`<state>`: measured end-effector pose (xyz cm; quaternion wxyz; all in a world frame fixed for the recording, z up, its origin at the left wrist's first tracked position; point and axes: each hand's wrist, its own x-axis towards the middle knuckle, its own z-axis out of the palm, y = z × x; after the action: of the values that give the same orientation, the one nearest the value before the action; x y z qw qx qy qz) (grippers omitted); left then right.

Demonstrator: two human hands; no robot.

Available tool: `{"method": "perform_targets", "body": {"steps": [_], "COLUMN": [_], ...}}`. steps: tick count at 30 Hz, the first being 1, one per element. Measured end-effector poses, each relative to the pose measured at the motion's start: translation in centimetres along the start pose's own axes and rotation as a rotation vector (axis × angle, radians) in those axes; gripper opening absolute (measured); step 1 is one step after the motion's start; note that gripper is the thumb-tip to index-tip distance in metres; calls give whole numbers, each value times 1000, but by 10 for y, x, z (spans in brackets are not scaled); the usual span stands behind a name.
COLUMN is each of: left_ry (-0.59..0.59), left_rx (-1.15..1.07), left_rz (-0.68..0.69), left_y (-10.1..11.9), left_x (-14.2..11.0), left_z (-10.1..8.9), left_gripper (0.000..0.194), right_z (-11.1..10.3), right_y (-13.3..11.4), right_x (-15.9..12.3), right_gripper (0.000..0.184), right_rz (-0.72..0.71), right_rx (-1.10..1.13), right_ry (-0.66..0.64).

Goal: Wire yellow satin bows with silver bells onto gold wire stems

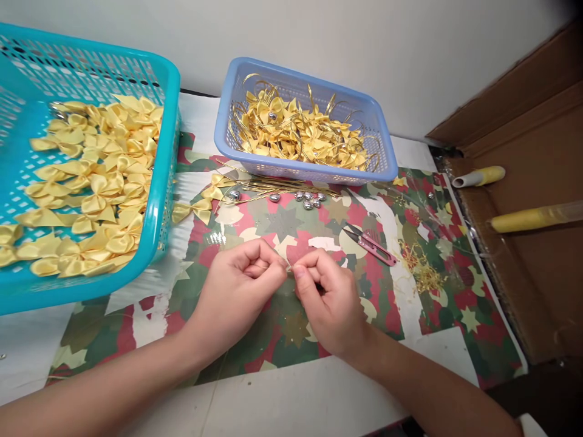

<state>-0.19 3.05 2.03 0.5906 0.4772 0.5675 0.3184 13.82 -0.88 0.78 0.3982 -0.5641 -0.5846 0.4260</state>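
This looks like a small craft workshop or a handwork corner. On the worktop [273,403], covered with patterned paper [282,224], a turquoise basket [168,133] on the left and a blue basket [282,166] at the far side hold many alike yellow ribbon bows [101,187]. Loose silver beads [308,205] and gold cords [277,184] lie near the blue one; to the right are thread snips [377,249], yellow scraps [426,274] and a cardboard panel [537,279].

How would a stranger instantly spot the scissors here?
Find the blue basket of yellow bows, right of the turquoise basket. Come forward toward the right hand; just beyond it lie the scissors, pink-handled with dark pointed blades, the only cutting tool in view.
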Motion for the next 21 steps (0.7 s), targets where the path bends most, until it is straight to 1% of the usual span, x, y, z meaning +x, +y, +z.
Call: {"method": "perform_targets", "body": {"steps": [21], "left_ry": [9], "left_rx": [-17], "left_rz": [-18], "left_y": [0], "left_x": [-2], "left_z": [0], "left_gripper": [19], "right_z": [1], "right_y": [-2], "right_x": [1], "right_gripper": [17], "right_rz": [-14], "right_rx": [-25], "right_ry": [5]}}
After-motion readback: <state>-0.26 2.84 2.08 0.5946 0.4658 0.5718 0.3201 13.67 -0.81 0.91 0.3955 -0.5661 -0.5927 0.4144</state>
